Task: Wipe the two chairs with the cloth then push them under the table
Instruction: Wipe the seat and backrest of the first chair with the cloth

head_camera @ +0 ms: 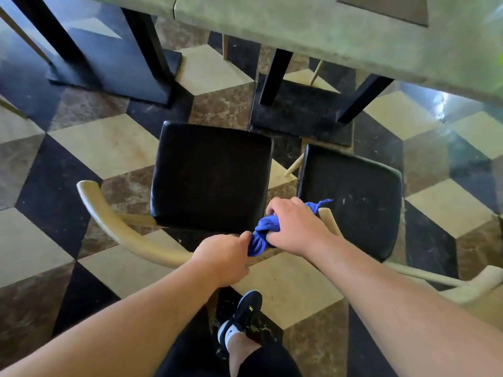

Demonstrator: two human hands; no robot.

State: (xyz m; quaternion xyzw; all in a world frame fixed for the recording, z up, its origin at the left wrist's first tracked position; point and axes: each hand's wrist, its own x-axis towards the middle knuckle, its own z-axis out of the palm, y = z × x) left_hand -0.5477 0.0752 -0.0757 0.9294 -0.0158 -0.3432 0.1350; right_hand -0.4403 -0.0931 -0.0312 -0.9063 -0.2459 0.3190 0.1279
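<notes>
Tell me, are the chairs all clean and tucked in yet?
Not yet. Both hands, left hand and right hand, grip the blue cloth on the left chair's wooden backrest, so wiping is under way. The right chair's seat shows pale specks, so it seems unwiped. Both chairs stand out from the table; pushing them under is left.

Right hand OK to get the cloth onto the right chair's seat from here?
Probably yes. The right hand grips the blue cloth beside the right chair seat, which lies bare; only that chair's wooden backrest end sits nearby.
</notes>
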